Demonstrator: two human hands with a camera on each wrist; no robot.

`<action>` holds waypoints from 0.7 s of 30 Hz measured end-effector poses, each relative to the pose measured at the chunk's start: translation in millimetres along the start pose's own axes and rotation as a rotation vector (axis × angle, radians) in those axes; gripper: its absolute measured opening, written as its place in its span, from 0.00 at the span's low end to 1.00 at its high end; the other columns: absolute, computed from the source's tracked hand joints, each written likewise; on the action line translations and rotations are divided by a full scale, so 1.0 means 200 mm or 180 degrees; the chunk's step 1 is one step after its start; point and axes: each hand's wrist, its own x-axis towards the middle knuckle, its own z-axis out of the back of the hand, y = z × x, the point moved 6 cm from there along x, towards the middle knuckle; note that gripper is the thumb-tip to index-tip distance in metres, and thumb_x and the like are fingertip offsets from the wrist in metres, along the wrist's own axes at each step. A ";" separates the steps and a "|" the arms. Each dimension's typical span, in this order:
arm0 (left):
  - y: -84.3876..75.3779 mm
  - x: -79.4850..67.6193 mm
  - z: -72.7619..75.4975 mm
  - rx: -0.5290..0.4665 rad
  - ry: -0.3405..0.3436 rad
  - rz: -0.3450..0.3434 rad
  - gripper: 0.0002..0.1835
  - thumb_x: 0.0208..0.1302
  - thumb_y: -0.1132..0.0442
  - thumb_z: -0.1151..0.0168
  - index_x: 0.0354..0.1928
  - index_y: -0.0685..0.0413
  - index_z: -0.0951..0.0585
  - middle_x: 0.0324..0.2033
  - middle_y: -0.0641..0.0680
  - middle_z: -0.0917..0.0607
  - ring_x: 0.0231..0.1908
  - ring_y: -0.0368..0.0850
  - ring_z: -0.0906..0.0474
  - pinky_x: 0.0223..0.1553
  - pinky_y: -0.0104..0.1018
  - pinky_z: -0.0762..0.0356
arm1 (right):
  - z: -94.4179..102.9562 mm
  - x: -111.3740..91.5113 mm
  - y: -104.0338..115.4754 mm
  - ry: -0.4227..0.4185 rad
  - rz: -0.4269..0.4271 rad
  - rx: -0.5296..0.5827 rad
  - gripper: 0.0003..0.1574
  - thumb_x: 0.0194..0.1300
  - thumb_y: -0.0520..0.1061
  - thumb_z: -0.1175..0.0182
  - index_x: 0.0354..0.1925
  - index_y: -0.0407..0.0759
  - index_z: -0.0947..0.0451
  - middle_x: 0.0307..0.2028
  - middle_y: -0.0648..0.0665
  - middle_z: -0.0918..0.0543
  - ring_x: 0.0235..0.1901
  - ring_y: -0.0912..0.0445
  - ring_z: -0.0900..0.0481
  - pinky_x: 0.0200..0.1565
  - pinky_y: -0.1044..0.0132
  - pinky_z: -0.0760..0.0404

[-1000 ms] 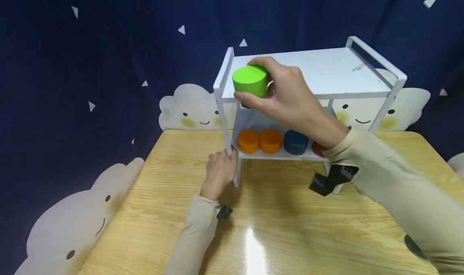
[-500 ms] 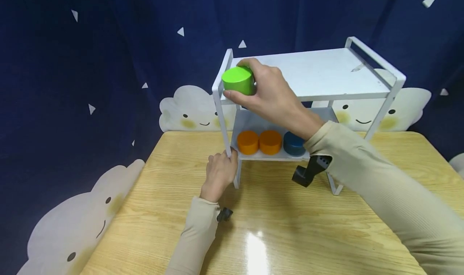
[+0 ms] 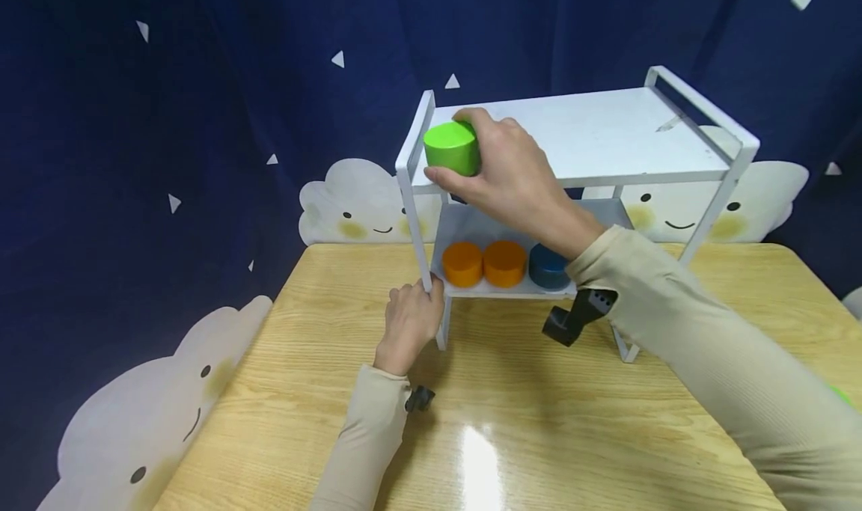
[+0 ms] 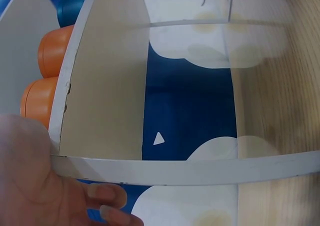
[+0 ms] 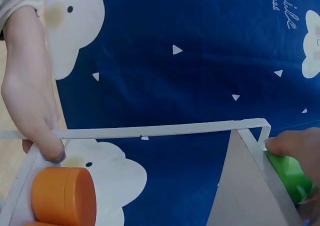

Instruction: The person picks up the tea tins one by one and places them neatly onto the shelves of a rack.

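Note:
A green round tub [image 3: 451, 149] is held between the thumb and fingers of my right hand [image 3: 515, 170], over the front left of the white rack's top shelf [image 3: 606, 133]. In the right wrist view the green tub [image 5: 290, 176] sits at the top shelf's edge, partly hidden by the fingers. My left hand [image 3: 409, 318] grips the rack's front left post where it meets the lower shelf; the left wrist view shows fingers [image 4: 107, 195] curled below the white bar [image 4: 150, 171]. Two orange tubs [image 3: 462, 264] and a blue tub [image 3: 549, 267] stand in a row on the lower shelf.
The rack stands on a wooden table [image 3: 323, 324] before a dark blue curtain [image 3: 202, 107] with white clouds. Raised rails [image 3: 703, 111] border the top shelf's sides. Something bright green [image 3: 840, 393] peeks out behind the right sleeve. The right forearm covers the lower shelf's right end.
My right hand has carried the green tub left along the top shelf's front, then slightly back right. My left hand keeps its grip on the rack.

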 end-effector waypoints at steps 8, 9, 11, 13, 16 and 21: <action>0.00 -0.01 0.00 -0.0058 -0.0011 0.0040 0.26 0.74 0.51 0.70 0.17 0.50 0.37 0.13 0.53 0.31 0.21 0.56 0.33 0.21 0.43 0.38 | -0.01 0.00 0.00 0.0000 0.0038 -0.0187 0.47 0.58 0.60 0.34 0.66 0.37 0.37 0.49 0.36 0.22 0.44 0.45 0.28 0.44 0.54 0.28; 0.00 -0.01 0.00 -0.0070 -0.0013 0.0046 0.26 0.73 0.51 0.70 0.16 0.50 0.37 0.13 0.53 0.31 0.21 0.56 0.33 0.20 0.43 0.38 | -0.01 0.00 0.00 -0.0009 0.0043 -0.0190 0.47 0.58 0.60 0.34 0.66 0.36 0.37 0.49 0.36 0.22 0.43 0.45 0.28 0.44 0.54 0.28; 0.00 -0.01 0.00 -0.0100 0.0000 0.0074 0.26 0.73 0.50 0.70 0.16 0.50 0.37 0.13 0.53 0.32 0.20 0.55 0.34 0.19 0.43 0.37 | -0.01 0.00 0.00 -0.0023 0.0054 -0.0193 0.47 0.58 0.60 0.34 0.66 0.37 0.36 0.49 0.36 0.22 0.43 0.45 0.27 0.43 0.54 0.27; 0.00 -0.01 0.00 -0.0105 0.0003 0.0090 0.26 0.73 0.50 0.69 0.16 0.50 0.38 0.13 0.53 0.32 0.20 0.55 0.34 0.19 0.43 0.38 | -0.01 0.00 0.00 -0.0020 0.0060 -0.0197 0.47 0.58 0.60 0.34 0.66 0.37 0.37 0.49 0.36 0.22 0.43 0.45 0.28 0.44 0.54 0.28; 0.00 0.00 0.00 -0.0066 -0.0009 0.0076 0.25 0.73 0.51 0.69 0.16 0.50 0.38 0.13 0.53 0.32 0.20 0.55 0.33 0.19 0.43 0.38 | -0.01 0.00 0.00 -0.0007 0.0055 -0.0185 0.47 0.58 0.61 0.34 0.66 0.37 0.37 0.49 0.36 0.22 0.43 0.45 0.28 0.44 0.54 0.28; 0.01 0.00 -0.01 -0.0058 -0.0019 0.0031 0.25 0.73 0.51 0.70 0.17 0.49 0.37 0.12 0.52 0.32 0.19 0.54 0.33 0.19 0.42 0.37 | -0.01 -0.01 0.00 0.0025 0.0030 -0.0189 0.49 0.58 0.61 0.34 0.68 0.38 0.39 0.49 0.37 0.23 0.44 0.45 0.29 0.43 0.54 0.30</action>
